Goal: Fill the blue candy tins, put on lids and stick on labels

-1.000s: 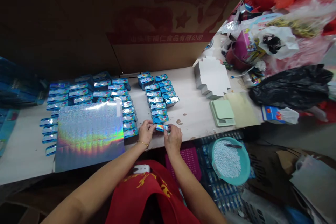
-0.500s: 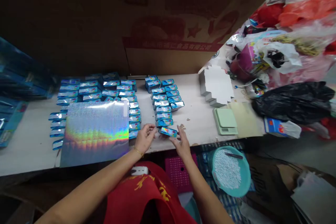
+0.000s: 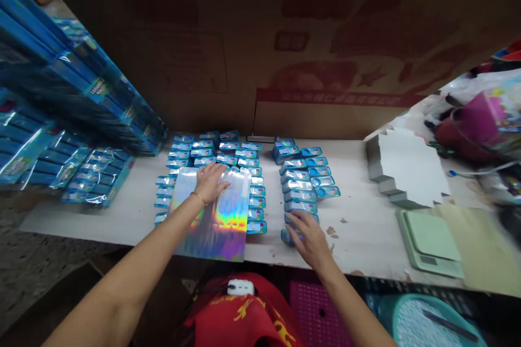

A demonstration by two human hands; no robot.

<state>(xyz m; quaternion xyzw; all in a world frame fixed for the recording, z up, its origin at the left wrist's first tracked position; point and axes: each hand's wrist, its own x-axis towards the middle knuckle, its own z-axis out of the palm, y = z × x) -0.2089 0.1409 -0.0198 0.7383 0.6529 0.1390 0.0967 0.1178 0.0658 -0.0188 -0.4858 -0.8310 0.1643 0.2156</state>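
Note:
My left hand (image 3: 210, 183) lies over the upper part of a shiny rainbow foil sheet (image 3: 228, 244), its fingers stretched toward the blue tins (image 3: 227, 159) behind. The sheet covers part of the left group of small blue tins, which stand in rows. My right hand (image 3: 312, 239) is at the near end of the right group, its fingers around a small blue tin (image 3: 286, 237) that they partly hide. Just behind that tin runs a column of similar blue tins (image 3: 300, 196), with a shorter column to its right.
Tall stacks of wrapped blue packs (image 3: 101, 92) stand at the left. A large cardboard box (image 3: 317, 114) walls off the back. White folded cartons (image 3: 407, 168) and a green scale (image 3: 433, 241) sit at the right. Below the table edge is a teal basin (image 3: 401, 309) of white pellets.
My left hand has moved left, from beside the near tin onto the foil sheet. My right hand remains at the near tin, which now sits closer in line with its column. The view has turned left.

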